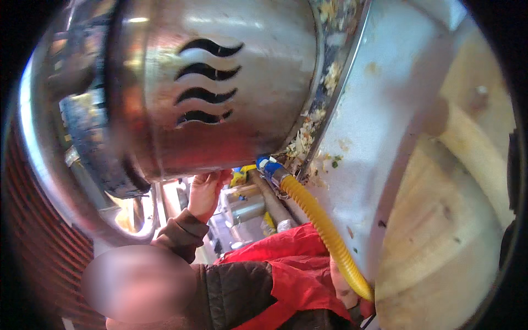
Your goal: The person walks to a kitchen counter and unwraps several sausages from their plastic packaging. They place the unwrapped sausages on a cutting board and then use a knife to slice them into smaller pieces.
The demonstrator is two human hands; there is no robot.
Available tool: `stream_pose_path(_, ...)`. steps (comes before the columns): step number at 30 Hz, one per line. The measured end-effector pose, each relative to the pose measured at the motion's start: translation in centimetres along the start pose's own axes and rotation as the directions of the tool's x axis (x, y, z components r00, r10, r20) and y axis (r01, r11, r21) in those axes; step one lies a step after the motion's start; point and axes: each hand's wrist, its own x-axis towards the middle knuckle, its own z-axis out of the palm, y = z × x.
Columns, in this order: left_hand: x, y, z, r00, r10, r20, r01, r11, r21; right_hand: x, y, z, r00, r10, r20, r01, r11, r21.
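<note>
Neither my left hand nor my right hand can be made out as my own. Before me, in a view that seems turned sideways, a large stainless steel drum with wave-shaped cutouts fills the upper middle. A yellow corrugated hose curves down to the right from a blue fitting beside the drum. Another person in a brown jacket and a red apron is below; the head is blurred. That person's raised hand is close to the drum's lower side; its fingertips are partly hidden.
Food scraps lie along the drum's edge, beside a steel surface. Pale, wood-like boards stand at right. A curved steel rim spans the left, near a reddish ribbed surface. A metal container shows behind the person.
</note>
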Motion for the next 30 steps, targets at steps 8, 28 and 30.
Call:
stream_pose_path(8, -7.4, -2.9, -3.8, 0.887, -0.304, 0.348, 0.281, 0.953, 0.116, -7.8, -5.7, 3.4, 0.931, -0.352, 0.093, 0.361, 0.855, -0.372)
stream_pose_path(28, -27.3, 11.8, -20.8, 0.838, 0.489, -0.242, -0.476, 0.438, -0.763, -22.4, -35.1, 23.7, 0.24, -0.858, 0.453, 0.884, 0.001, -0.467)
stream_pose_path(30, -29.3, 9.7, -24.4, 0.797, 0.499, -0.341, -0.583, 0.489, -0.649, -23.2, -33.9, 28.0, 0.249, -0.831, 0.498, 0.909, 0.023, -0.417)
